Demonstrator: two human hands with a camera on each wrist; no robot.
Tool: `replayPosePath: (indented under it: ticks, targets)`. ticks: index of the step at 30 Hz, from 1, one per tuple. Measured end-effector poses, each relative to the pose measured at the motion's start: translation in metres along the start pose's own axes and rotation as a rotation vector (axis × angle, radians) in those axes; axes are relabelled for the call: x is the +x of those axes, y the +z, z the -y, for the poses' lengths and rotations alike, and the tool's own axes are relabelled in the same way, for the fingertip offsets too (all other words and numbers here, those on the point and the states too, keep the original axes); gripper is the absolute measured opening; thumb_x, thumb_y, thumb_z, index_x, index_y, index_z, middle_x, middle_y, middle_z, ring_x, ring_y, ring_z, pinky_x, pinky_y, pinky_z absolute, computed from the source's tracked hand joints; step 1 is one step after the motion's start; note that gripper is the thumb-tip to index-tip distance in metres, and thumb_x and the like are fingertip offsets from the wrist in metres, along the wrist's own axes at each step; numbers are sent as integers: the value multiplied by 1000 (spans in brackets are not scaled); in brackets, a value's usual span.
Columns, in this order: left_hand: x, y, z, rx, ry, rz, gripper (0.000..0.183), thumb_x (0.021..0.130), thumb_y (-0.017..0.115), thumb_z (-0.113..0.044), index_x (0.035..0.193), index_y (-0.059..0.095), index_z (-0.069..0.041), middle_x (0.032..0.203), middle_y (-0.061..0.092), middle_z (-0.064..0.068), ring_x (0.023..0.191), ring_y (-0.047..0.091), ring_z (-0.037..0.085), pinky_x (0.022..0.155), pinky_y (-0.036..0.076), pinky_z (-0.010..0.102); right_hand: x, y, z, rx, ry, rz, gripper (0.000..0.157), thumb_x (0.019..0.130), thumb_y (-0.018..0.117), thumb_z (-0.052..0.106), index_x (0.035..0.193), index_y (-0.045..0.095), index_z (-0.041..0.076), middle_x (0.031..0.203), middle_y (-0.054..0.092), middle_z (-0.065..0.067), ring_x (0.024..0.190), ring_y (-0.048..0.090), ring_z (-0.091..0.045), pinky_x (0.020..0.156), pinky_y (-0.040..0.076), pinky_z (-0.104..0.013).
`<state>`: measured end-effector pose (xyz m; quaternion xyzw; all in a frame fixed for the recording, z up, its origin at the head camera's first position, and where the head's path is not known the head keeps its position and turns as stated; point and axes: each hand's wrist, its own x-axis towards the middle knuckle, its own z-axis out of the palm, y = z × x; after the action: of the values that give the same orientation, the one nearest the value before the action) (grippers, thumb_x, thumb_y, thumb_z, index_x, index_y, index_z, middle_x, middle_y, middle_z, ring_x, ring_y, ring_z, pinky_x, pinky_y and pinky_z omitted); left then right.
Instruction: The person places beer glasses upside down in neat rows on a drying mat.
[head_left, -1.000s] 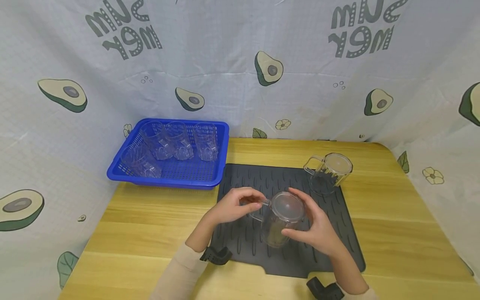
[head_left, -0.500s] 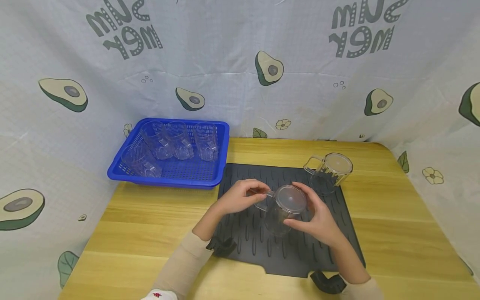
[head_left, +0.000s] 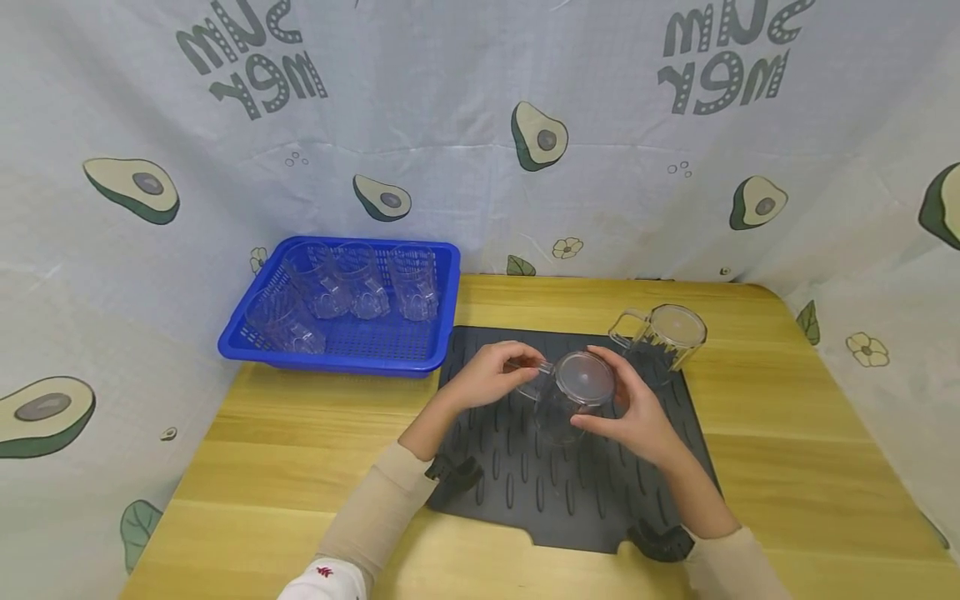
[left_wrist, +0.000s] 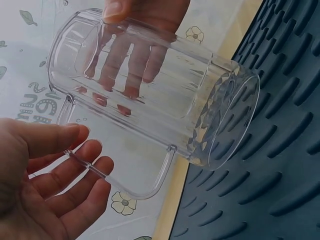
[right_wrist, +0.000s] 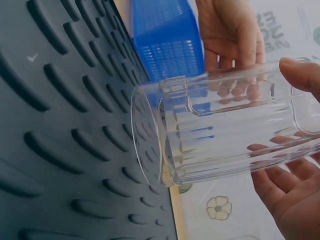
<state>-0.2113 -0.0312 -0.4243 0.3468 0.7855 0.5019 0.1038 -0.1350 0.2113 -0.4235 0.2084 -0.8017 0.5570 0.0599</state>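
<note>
A clear mug (head_left: pixel 562 408), upside down with its base up, hangs between both hands over the dark ribbed drying mat (head_left: pixel 517 492). My left hand (head_left: pixel 498 375) pinches its handle, thumb on one side and fingers on the other, as the left wrist view shows with the handle (left_wrist: pixel 162 180). Around the body near the base, my right hand (head_left: pixel 637 412) grips with thumb and fingers spread on opposite sides. In the right wrist view the mug's rim (right_wrist: pixel 135 135) faces the mat, seemingly apart from it. Another clear mug (head_left: pixel 667 337) stands upside down on the mat's far right corner.
A blue plastic basket (head_left: pixel 375 364) with several clear mugs (head_left: pixel 412 287) stands at the back left of the wooden table (head_left: pixel 787 433). Behind it hangs a white curtain (head_left: pixel 450 100) printed with avocados. A dark camera mount is on each wrist.
Both hands have carried the upside-down mug away from me, toward the mat's far side and slightly right. The grip looks the same. The other mugs have stayed put.
</note>
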Motion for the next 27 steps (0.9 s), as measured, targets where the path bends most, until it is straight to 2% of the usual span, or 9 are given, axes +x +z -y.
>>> replayPosePath:
  ticks: [7, 16, 18, 20, 24, 27]
  targets:
    - [14, -1, 0, 13, -45, -16, 27, 101, 54, -13, 124, 62, -1, 119, 63, 11, 111, 60, 21, 93, 48, 27, 10, -6, -4, -30, 60, -7, 91, 74, 81, -5, 150, 32, 7, 138, 45, -17, 117, 47, 1, 92, 38, -11]
    - [29, 2, -1, 69, -111, -69, 29, 101, 54, -12, 127, 60, -2, 122, 62, 11, 115, 58, 22, 97, 46, 29, 21, -12, -12, -36, 109, 10, 89, 78, 79, -1, 151, 29, 7, 140, 43, -17, 117, 45, 1, 93, 37, -13]
    - [32, 3, -1, 79, -118, -80, 29, 101, 53, -12, 127, 60, -2, 123, 62, 11, 115, 58, 22, 97, 46, 28, 23, -12, -13, -41, 122, 6, 89, 79, 79, 0, 152, 28, 7, 140, 43, -16, 117, 45, 0, 97, 39, -21]
    - [36, 3, -1, 85, -127, -89, 28, 101, 53, -12, 127, 61, -2, 122, 62, 11, 115, 58, 22, 97, 46, 28, 25, -13, -15, -39, 135, 3, 89, 80, 78, 0, 152, 27, 8, 140, 42, -17, 119, 46, -5, 101, 39, -34]
    - [42, 2, -1, 83, -135, -102, 27, 101, 53, -10, 125, 62, -2, 122, 62, 11, 114, 59, 22, 97, 46, 28, 30, -14, -17, -18, 156, 4, 90, 80, 78, 1, 153, 25, 8, 143, 38, -20, 128, 43, -27, 103, 31, -61]
    - [46, 1, 0, 83, -136, -105, 27, 101, 53, -10, 125, 61, -2, 122, 62, 12, 115, 58, 22, 97, 46, 29, 35, -16, -19, -16, 162, 6, 91, 81, 78, 1, 153, 24, 9, 145, 34, -22, 132, 37, -40, 103, 27, -67]
